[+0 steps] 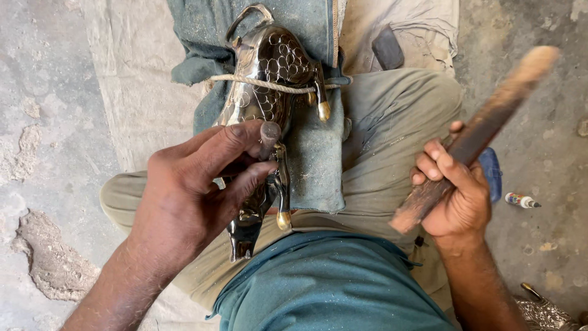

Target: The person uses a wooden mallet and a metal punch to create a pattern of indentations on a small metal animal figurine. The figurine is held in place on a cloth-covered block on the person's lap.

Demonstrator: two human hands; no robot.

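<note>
Gripping a short dark punch between thumb and forefinger, the left hand pressed the tool's tip down onto the shiny metal animal figure that lay along the person's lap. The fingers were clenched tight around the punch, and the heel of the hand rested over the figure's lower half, hiding part of it. The right hand was closed in a fist around the lower end of a worn wooden stick, which slanted up and away to the right, blurred at its far end and held well apart from the punch.

The figure, engraved with small round scale patterns, had brass-coloured tips on its legs and a curved loop at its far end. A pale rope crossed over its body and pinned it against a dusty blue-green cloth spread over the person's khaki trousers. The cloth's edge ran just beside the figure on its right, leaving a narrow strip of fabric between metal and trouser.

Beyond the knees, a pale sheet covered the rough concrete floor, broken and pitted at the left. To the right of the right hand lay open floor, with a small white tube near the wrist and a patterned metal piece at the lower right corner.
</note>
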